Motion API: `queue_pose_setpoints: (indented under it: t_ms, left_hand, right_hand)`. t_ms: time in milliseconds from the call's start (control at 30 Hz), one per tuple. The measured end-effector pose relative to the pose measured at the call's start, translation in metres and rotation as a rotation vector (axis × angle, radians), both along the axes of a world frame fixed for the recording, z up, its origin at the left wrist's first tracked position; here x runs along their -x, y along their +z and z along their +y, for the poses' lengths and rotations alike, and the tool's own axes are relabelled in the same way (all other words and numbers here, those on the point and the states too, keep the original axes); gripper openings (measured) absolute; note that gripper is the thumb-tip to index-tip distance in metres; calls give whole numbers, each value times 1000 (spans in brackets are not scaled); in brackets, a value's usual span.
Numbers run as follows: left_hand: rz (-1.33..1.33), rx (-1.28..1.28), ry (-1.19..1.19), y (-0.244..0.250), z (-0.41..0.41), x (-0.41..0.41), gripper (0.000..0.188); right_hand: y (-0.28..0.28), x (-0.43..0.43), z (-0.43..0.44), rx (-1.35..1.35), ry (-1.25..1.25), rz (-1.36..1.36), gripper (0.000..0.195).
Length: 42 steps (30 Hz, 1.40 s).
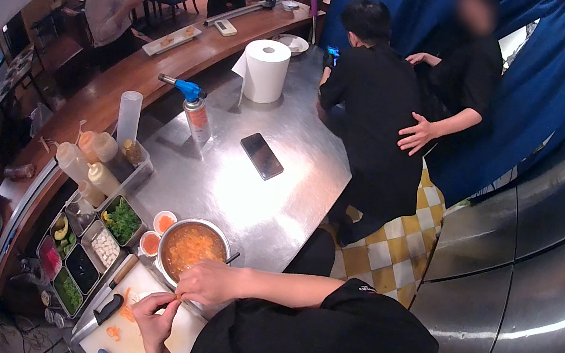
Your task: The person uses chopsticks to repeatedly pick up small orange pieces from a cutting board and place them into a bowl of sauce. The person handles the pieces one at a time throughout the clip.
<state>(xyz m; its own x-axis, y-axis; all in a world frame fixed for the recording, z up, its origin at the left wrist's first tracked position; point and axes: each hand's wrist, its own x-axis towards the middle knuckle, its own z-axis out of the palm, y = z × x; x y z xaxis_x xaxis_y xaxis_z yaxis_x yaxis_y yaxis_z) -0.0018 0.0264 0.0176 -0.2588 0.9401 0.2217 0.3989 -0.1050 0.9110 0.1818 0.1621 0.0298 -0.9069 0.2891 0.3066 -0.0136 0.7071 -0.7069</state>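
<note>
My left hand (154,316) is above a white cutting board (126,339), its fingertips pinching a small orange piece (178,297). My right hand (206,281) meets it there, pinching at the same piece, close to the near rim of a round metal bowl (228,239). Orange shreds in liquid (193,245) fill the bowl. On the board lie carrot-like orange shreds (113,333), a wooden-handled knife (125,269) and a black-handled tool (108,309). Two small white cups with orange contents (164,222) stand beside the bowl.
Topping containers (105,247) and squeeze bottles (103,178) stand at the left. Farther off on the steel counter (173,176) are a phone (262,156), a blow torch (195,111) and a paper towel roll (265,72). Two people (378,119) in black are by the counter's right side.
</note>
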Motion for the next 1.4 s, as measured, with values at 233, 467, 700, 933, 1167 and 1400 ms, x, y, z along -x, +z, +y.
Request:
queue_pose_setpoints:
  t_ms: [233,467,700,933,1167,1400]
  left_hand:
    - [88,7,-7,5,-2,-1,14]
    - [57,50,-57,7,3,-4,12]
    - [23,17,-95,7,3,-7,9]
    - [21,31,-82,10,5,-8,10]
    - [17,56,-49,8,5,-8,12]
    - [30,70,-22,12,4,-11,14]
  right_hand:
    - [-1,1,-1,50,21,-29,21]
    - [-6,-5,0,-25,6,15,21]
    - [7,-9,2,-19,23,7,14]
    - [11,-9,4,0,12,20,13]
    - [7,-11,3,-24,2,44,12]
    - [9,-11,3,-36,7,55,12]
